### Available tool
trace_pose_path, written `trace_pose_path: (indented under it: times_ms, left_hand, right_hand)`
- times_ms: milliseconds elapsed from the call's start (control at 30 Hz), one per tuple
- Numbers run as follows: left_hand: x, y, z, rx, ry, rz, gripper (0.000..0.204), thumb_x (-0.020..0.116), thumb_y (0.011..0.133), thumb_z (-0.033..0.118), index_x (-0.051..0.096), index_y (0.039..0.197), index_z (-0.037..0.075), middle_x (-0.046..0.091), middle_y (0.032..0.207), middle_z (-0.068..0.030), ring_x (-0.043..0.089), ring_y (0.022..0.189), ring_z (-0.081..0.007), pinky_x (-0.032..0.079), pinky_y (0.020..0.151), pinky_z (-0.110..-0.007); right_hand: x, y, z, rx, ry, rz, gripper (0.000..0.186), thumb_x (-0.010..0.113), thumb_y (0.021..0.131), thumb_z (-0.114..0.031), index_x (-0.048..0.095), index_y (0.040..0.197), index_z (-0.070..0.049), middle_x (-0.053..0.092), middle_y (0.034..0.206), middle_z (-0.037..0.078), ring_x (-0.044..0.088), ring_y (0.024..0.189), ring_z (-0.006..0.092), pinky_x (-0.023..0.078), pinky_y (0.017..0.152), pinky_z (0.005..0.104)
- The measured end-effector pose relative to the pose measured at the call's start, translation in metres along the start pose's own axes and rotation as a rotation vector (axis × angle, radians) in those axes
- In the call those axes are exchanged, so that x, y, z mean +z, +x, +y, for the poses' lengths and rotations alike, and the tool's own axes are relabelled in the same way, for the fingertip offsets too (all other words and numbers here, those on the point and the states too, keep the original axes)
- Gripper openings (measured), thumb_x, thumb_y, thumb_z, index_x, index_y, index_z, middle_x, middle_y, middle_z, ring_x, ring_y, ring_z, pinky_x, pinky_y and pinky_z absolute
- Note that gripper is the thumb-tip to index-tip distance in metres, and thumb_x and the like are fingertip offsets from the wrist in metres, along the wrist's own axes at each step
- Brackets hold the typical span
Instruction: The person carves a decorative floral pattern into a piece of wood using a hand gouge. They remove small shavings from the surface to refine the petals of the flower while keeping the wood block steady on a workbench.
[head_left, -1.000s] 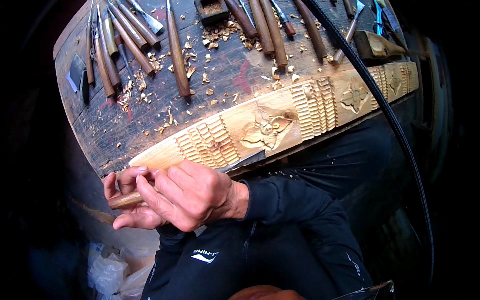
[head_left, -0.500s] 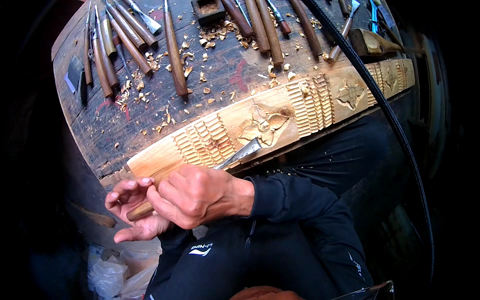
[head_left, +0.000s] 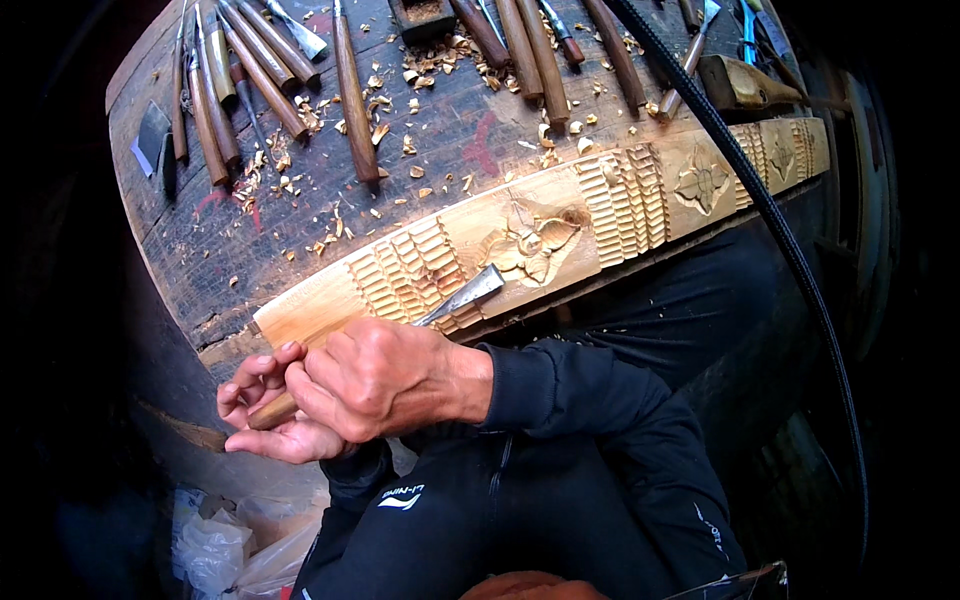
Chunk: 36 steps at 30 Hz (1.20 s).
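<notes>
My right hand (head_left: 375, 375) is closed in a fist round the wooden handle of a chisel (head_left: 478, 292). Its flat, flared steel blade points up and right over the carved board, beside the large flower relief (head_left: 530, 245); I cannot tell whether it touches the wood. Around the butt of the handle, my left hand (head_left: 295, 440) is cupped, thumb and fingers apart, without gripping it. The long pale board (head_left: 315, 305) runs from lower left to upper right, with flowers and bands of ridged, scale-like cuts. My right hand hides part of the board's near edge.
Many wooden-handled carving tools (head_left: 355, 120) lie along the far side of the dark worktable (head_left: 190, 260), among scattered shavings (head_left: 380, 133). A small dark box (head_left: 425, 22) and a wooden mallet (head_left: 745, 85) are there too. A black cable (head_left: 745, 170) crosses the right side. Plastic bags (head_left: 225, 550) lie below left.
The chisel and my right hand have shifted slightly left and up, so the blade has drawn back from the flower. My left hand's fingers have curled in closer to the handle's butt.
</notes>
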<state>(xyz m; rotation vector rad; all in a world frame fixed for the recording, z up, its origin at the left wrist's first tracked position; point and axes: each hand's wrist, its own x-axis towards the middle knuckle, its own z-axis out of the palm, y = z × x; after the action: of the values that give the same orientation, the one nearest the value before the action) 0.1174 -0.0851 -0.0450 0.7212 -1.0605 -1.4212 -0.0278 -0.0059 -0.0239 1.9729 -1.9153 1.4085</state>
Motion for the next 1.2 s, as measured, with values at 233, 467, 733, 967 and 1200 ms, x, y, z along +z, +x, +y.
trace_pose_path:
  times_ms: [233,467,733,967,1200]
  left_hand:
    - [0.004,0.003,-0.001,0.004,-0.034,0.006,0.074,0.022,0.113,0.074,0.054,0.126,0.009,0.071,0.105,-0.0228,0.077,0.086,-0.0364,0.07,0.083,-0.049]
    - [0.009,0.002,-0.005,0.012,0.063,0.053,0.06,0.024,0.116,0.067,0.048,0.108,0.012,0.069,0.101,-0.0196,0.075,0.083,-0.0342,0.069,0.081,-0.047]
    - [0.019,-0.001,-0.002,-0.016,0.303,0.12,0.049,0.03,0.12,0.059,0.045,0.101,0.016,0.065,0.099,-0.0116,0.073,0.082,-0.0306,0.067,0.08,-0.045]
    - [0.029,-0.002,0.0,-0.009,0.437,0.173,0.049,0.034,0.12,0.056,0.045,0.098,0.014,0.066,0.098,-0.0134,0.07,0.08,-0.0288,0.066,0.076,-0.042]
    - [0.034,-0.001,0.001,-0.01,0.513,0.202,0.05,0.037,0.12,0.053,0.044,0.094,0.011,0.065,0.096,-0.0143,0.069,0.076,-0.0275,0.064,0.073,-0.039]
  right_hand:
    - [0.003,0.0,0.0,0.004,0.017,0.019,0.022,0.071,0.086,-0.018,0.068,0.089,0.003,0.055,0.068,0.005,0.062,0.06,0.0169,0.05,0.052,0.0319]
    - [0.002,0.0,0.003,0.008,0.024,0.015,0.02,0.071,0.086,-0.016,0.068,0.089,0.003,0.055,0.068,0.005,0.064,0.061,0.0172,0.051,0.052,0.0323]
    - [-0.005,-0.002,0.008,0.021,0.015,-0.014,0.018,0.071,0.086,-0.015,0.066,0.087,0.001,0.055,0.068,0.006,0.065,0.061,0.0179,0.053,0.052,0.033]
    - [-0.005,-0.002,0.008,0.033,0.004,-0.045,0.019,0.07,0.087,-0.014,0.069,0.091,0.004,0.058,0.069,0.007,0.066,0.062,0.0192,0.054,0.052,0.0337]
    - [-0.007,-0.002,0.009,0.046,0.027,-0.083,0.023,0.07,0.087,-0.015,0.07,0.095,0.006,0.061,0.071,0.008,0.068,0.063,0.0207,0.055,0.052,0.0343]
